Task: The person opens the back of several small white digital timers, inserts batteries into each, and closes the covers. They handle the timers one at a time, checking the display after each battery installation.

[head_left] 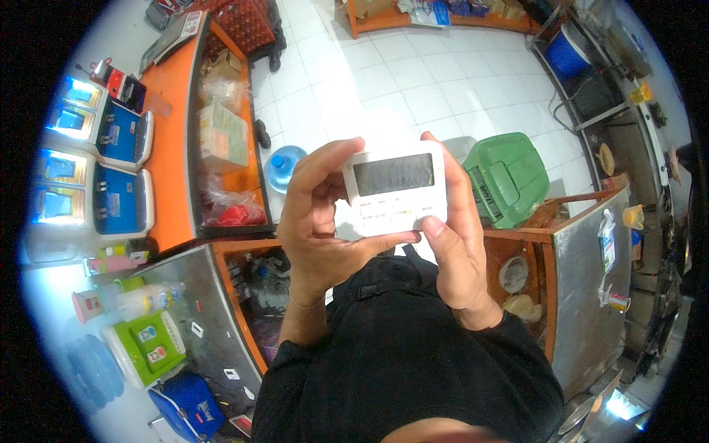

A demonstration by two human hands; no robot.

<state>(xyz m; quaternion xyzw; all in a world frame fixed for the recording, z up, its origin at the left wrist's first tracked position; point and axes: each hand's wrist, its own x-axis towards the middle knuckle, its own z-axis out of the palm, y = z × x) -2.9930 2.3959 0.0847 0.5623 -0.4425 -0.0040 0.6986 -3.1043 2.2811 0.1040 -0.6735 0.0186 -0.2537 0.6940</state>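
A white digital timer (399,201) with a dark grey screen and small labelled buttons is held up in front of my chest. My left hand (317,214) grips it from the left, its fingers curled at the upper corner and its thumb along the lower edge. On the other side, my right hand (461,244) closes round the right edge. Its thumb tip rests on the lower right corner of the front, by a button there. The back of the timer is hidden from view.
An orange counter (171,148) with open shelves stands at left, holding two white-and-blue machines (122,203). Near its foot is a blue water jug (283,168). A green lidded bin (509,177) stands right of my hands, by a metal-topped cabinet (591,288). Lower left sits a blue bag (188,406).
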